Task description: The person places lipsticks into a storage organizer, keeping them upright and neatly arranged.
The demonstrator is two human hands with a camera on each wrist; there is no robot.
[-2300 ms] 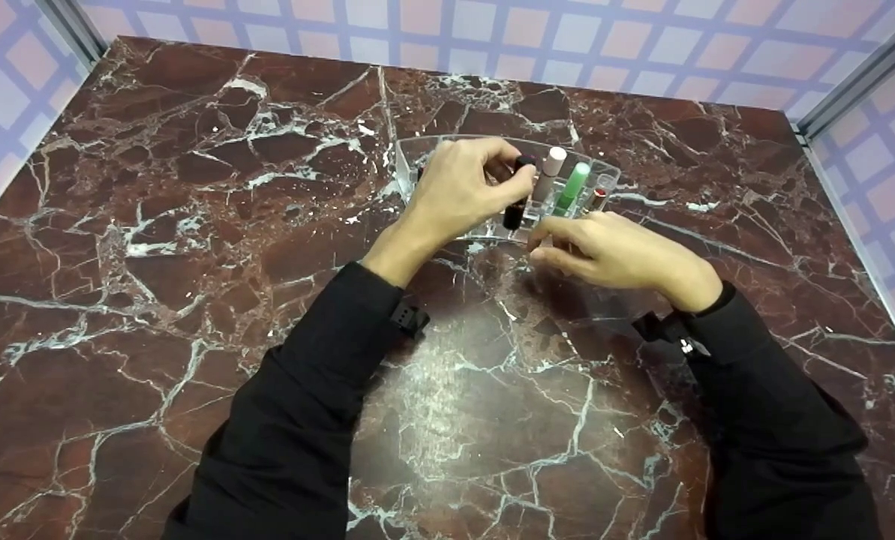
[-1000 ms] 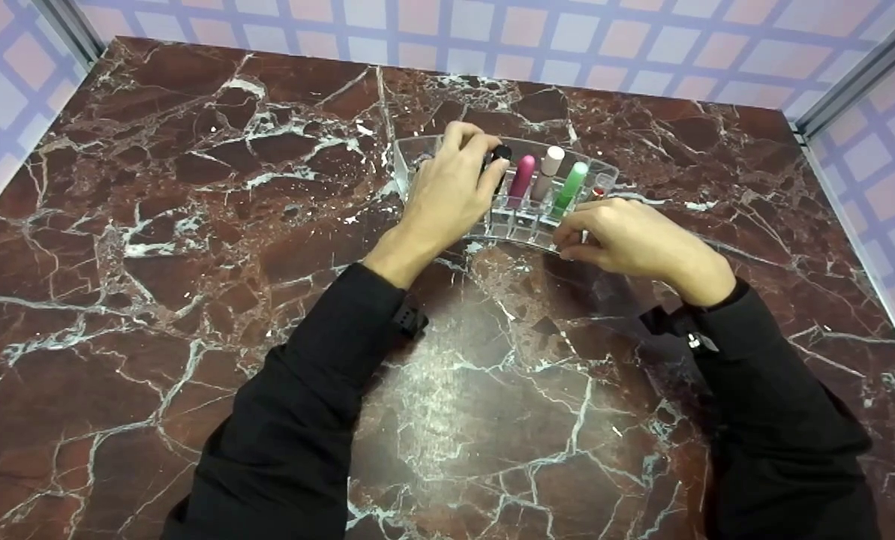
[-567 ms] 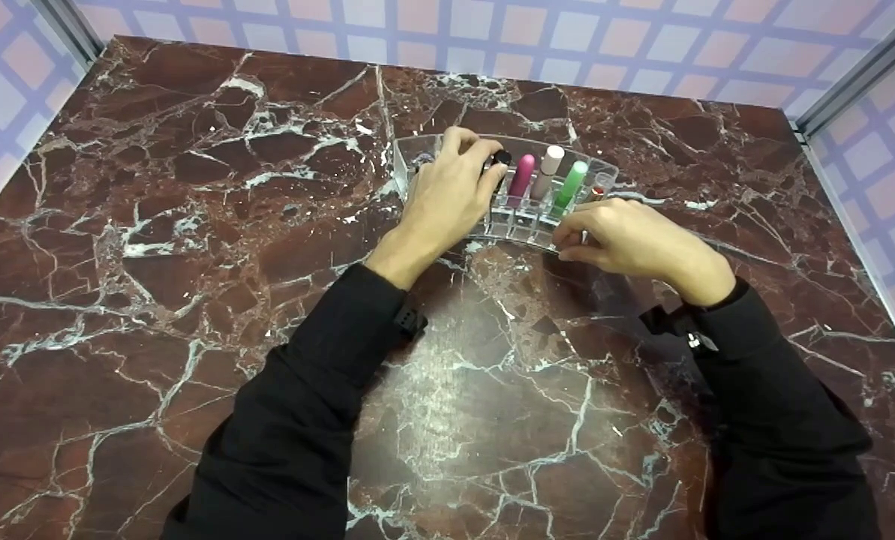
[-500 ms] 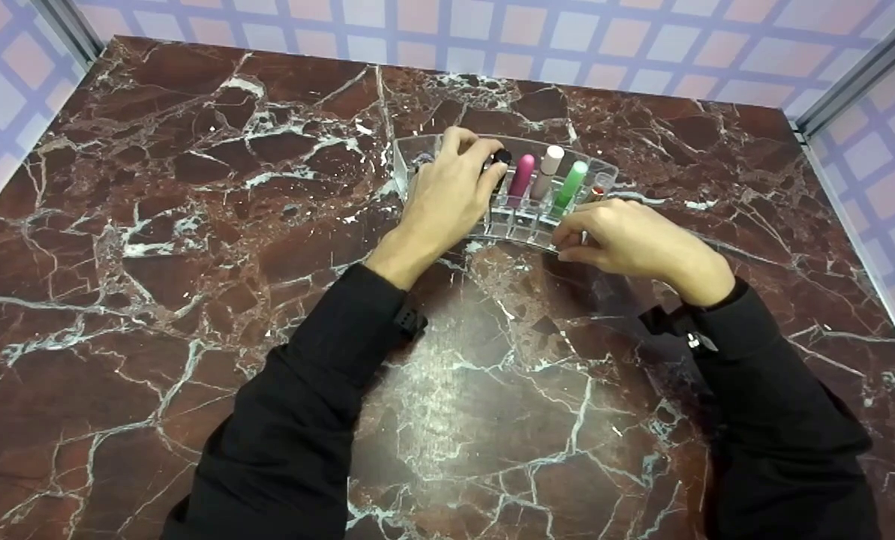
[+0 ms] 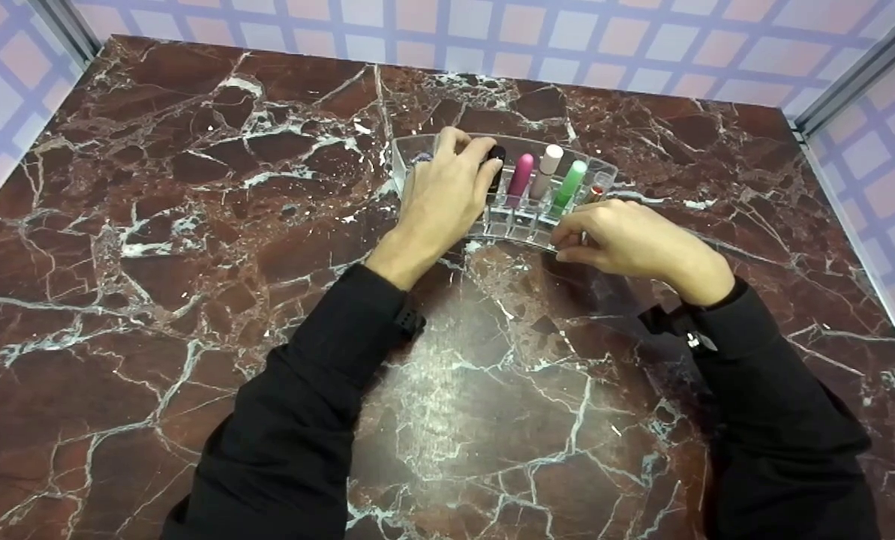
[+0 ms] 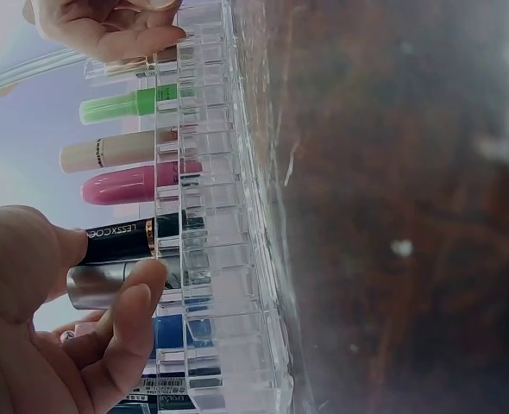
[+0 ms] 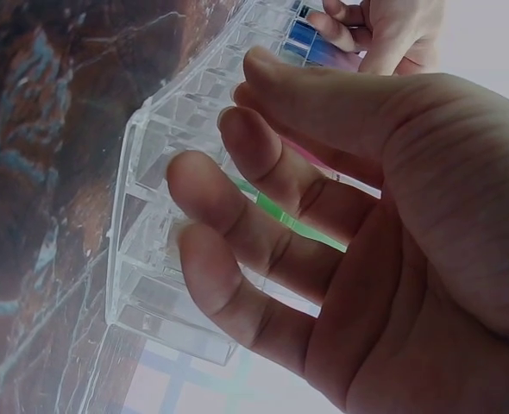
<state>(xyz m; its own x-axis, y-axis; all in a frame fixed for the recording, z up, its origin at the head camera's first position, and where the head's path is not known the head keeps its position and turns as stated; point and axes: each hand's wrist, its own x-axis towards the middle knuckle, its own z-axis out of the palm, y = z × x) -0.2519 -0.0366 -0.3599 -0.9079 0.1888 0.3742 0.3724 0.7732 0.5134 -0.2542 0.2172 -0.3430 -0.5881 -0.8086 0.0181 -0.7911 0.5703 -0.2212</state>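
My left hand (image 5: 447,187) pinches a black lipstick tube (image 6: 116,242) with a gold ring, its lower end inside a slot of the clear lipstick organizer (image 6: 224,220). A magenta tube (image 5: 521,176) stands right beside it, followed by a beige tube (image 5: 548,169) with a pale cap and a green tube (image 5: 569,186). In the left wrist view, a silver-capped tube (image 6: 95,286) is on the black tube's other side, partly behind my fingers. My right hand (image 5: 627,236), fingers loosely bent around nothing, is at the organizer's front right, overlapping a red-topped tube (image 5: 596,193).
A blue item (image 6: 170,332) and a dark labelled one (image 6: 160,392) fill slots toward the organizer's left end. The front row of slots (image 5: 518,225) lies nearest me. Dark red marbled table (image 5: 192,360) surrounds the organizer, with checked panels (image 5: 605,45) behind.
The left hand has carried the black tube left from before the magenta one into the slot beside it, where it has straightened up. The right hand has shifted slightly right.
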